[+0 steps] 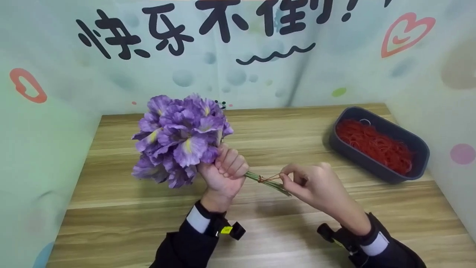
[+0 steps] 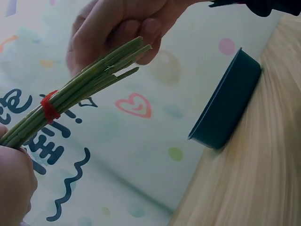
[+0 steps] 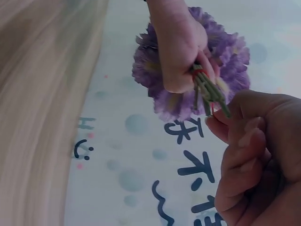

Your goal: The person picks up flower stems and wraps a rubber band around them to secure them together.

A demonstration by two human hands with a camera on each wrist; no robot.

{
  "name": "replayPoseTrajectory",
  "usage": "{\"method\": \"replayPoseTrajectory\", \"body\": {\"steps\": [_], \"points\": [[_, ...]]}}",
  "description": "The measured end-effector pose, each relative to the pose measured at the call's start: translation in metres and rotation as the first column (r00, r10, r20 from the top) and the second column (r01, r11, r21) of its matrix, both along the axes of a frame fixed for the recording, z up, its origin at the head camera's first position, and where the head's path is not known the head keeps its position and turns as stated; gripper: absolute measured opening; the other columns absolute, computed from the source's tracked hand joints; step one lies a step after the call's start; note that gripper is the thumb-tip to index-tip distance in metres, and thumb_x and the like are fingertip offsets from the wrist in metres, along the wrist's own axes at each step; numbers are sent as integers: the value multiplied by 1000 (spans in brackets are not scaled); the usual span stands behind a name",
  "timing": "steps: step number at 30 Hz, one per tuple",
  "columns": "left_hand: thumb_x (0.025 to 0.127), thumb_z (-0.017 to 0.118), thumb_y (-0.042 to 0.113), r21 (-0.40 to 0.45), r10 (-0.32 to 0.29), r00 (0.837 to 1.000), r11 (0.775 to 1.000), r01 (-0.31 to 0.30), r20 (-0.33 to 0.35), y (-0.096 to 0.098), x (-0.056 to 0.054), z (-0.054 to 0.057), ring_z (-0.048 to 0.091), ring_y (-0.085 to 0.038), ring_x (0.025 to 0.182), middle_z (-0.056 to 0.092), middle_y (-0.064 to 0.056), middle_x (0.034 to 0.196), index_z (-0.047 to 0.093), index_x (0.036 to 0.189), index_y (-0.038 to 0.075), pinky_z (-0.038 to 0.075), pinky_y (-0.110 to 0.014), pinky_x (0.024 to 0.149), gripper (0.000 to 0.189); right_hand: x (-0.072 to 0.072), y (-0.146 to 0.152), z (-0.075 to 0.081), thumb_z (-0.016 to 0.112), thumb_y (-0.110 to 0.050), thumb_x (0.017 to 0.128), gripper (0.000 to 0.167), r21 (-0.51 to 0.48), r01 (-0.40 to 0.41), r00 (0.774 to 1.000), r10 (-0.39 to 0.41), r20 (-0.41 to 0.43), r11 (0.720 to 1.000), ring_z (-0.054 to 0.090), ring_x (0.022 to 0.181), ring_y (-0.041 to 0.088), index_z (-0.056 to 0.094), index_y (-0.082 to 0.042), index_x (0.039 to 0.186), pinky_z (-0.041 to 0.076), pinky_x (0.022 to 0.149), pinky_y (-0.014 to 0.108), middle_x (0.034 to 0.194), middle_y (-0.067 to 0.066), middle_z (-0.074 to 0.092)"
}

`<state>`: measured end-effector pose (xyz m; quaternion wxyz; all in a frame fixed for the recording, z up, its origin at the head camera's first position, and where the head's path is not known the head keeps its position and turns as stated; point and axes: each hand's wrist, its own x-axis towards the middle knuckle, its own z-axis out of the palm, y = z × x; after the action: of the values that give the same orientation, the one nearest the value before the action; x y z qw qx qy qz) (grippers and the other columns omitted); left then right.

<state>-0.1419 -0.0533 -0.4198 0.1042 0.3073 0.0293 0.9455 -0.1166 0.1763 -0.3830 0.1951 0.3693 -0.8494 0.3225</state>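
A bunch of purple irises [image 1: 184, 136] is tilted over the table, blooms toward the far left. My left hand [image 1: 225, 173] grips its green stems [image 2: 89, 82] just below the blooms, fingers wrapped round them. A red rubber band [image 2: 49, 107] is wound about the stems below that hand. From the stems, a loop of this band stretches to my right hand [image 1: 316, 184], which pinches it between thumb and forefinger. The right hand's other fingers [image 3: 240, 174] are curled in. The cut stem ends point toward the right hand.
A dark grey box [image 1: 355, 162] stands at the back right of the wooden table [image 1: 122, 219]. Inside it lies a heap of red rubber bands [image 1: 375, 145]. Printed cloth walls [image 1: 260, 82] close off the back and both sides.
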Motion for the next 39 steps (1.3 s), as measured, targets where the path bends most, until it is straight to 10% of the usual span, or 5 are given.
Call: {"method": "replayPoseTrajectory", "body": {"steps": [39], "points": [[97, 63, 12, 155, 0, 1000, 988, -3, 24, -20, -1, 14, 11, -5, 48, 17, 9, 55, 20, 67, 20, 8, -17, 48, 53, -13, 16, 0, 80, 1, 93, 14, 46, -156, 984, 151, 99, 987, 43, 49, -9, 83, -11, 100, 33, 44, 10, 58, -8, 60]]}}
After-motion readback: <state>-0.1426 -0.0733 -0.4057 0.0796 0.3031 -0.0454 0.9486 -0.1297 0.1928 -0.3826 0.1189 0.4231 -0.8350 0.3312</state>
